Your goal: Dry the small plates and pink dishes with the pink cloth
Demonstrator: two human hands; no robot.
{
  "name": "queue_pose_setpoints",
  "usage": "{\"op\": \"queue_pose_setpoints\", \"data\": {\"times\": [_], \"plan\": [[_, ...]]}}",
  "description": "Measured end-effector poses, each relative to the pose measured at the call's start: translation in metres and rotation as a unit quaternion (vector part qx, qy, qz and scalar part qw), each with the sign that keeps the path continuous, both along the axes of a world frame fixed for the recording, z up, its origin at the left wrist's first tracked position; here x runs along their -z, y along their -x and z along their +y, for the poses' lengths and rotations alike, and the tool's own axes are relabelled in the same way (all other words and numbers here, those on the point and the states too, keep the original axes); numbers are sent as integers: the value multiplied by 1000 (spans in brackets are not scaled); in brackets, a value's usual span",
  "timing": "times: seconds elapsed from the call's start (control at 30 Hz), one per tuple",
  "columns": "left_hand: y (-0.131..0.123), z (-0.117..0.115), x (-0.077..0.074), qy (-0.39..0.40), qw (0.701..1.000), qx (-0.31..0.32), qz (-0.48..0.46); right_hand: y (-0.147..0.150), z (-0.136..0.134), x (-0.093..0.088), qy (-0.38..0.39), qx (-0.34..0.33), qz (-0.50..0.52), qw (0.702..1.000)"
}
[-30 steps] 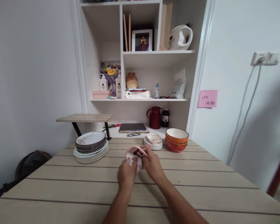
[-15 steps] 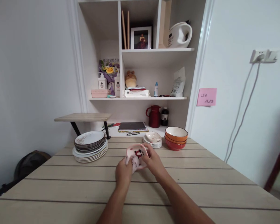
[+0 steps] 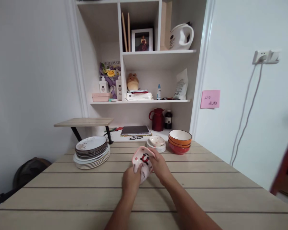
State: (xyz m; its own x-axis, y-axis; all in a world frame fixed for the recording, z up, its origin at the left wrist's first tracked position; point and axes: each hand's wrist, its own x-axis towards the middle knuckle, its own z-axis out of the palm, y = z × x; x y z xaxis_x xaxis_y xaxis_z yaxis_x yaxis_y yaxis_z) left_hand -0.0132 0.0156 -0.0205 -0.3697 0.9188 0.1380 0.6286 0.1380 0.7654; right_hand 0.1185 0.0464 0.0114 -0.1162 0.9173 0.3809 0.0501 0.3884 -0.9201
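A small pink-rimmed dish [image 3: 140,153] with a red and black cartoon print is held up over the table, tilted so its inside faces me. My right hand [image 3: 160,166] grips its right rim, fingers behind and thumb at the edge. At the lower left, my left hand [image 3: 132,179] is closed on a pale patterned cloth [image 3: 144,172], which is pressed against the inside of the dish. Part of the dish is hidden by the cloth and fingers.
Stacked plates [image 3: 92,151] stand at the left by a small wooden riser [image 3: 84,122]. Small white saucers with a little bowl [image 3: 156,140] and nested orange and red bowls [image 3: 180,142] sit at the back right. Behind them are a laptop [image 3: 135,130] and a red jug [image 3: 157,119].
The dish has turned a little and shows more of its inside. My left hand with the cloth has shifted slightly right and down. The whole view has moved a little.
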Motion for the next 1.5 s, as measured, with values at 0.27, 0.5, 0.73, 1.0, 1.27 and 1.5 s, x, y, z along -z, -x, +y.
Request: {"op": "queue_pose_setpoints", "data": {"times": [0.27, 0.5, 0.73, 1.0, 1.27, 1.5], "plan": [[6, -8, -9, 16, 992, -108, 58, -3, -32, -24, -108, 46, -430, 895], [20, 2, 5, -71, 996, -50, -28, 3, -22, -11, -29, -38, -151, 987], [24, 4, 10, -114, 986, -73, -95, 33, -25, 2, 119, -152, 206, 959], [-3, -5, 2, -55, 998, 30, 0, 11, 3, 16, 269, -41, 342, 899], [27, -7, -15, -67, 978, -194, -25, 3, 10, 20, 221, 42, 242, 944], [14, -10, -12, -335, 936, -111, -17, 8, 1, 16, 206, -23, 193, 959]]}}
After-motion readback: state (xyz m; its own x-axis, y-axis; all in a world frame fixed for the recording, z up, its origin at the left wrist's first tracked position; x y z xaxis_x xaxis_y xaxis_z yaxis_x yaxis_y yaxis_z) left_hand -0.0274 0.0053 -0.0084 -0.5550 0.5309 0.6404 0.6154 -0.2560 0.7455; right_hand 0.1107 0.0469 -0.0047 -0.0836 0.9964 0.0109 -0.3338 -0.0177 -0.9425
